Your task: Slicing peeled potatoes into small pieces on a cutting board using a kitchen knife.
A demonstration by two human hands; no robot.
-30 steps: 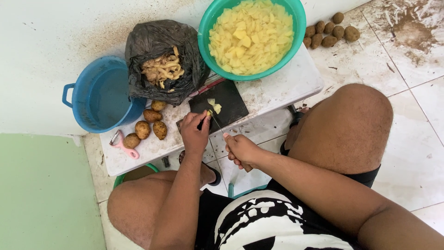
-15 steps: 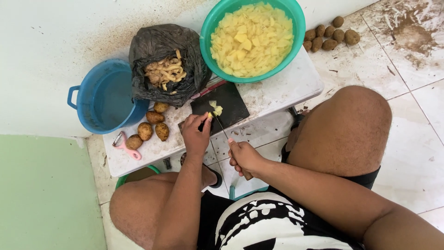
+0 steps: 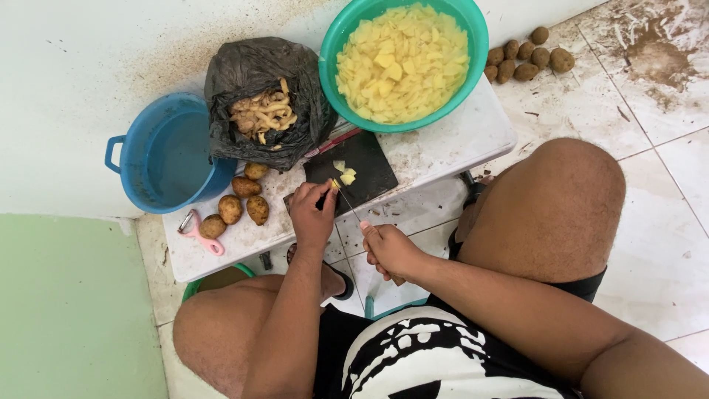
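Note:
My left hand (image 3: 312, 213) presses a peeled potato piece against the near edge of a black cutting board (image 3: 365, 164). My right hand (image 3: 389, 250) grips a knife (image 3: 346, 202) whose thin blade reaches up to the potato by my left fingers. A few cut yellow potato pieces (image 3: 344, 175) lie on the board just beyond the blade. The board sits on a small white table (image 3: 458, 137) between my knees.
A green bowl (image 3: 404, 59) full of cut potato stands at the table's back. A black bag of peels (image 3: 262, 103), several unpeeled potatoes (image 3: 238, 203) and a pink peeler (image 3: 199, 233) lie left. A blue tub (image 3: 166, 155) and more potatoes (image 3: 526, 55) sit on the floor.
The knife blade has shifted slightly back and forth at the potato under my left fingers. Both hands stay in nearly the same place.

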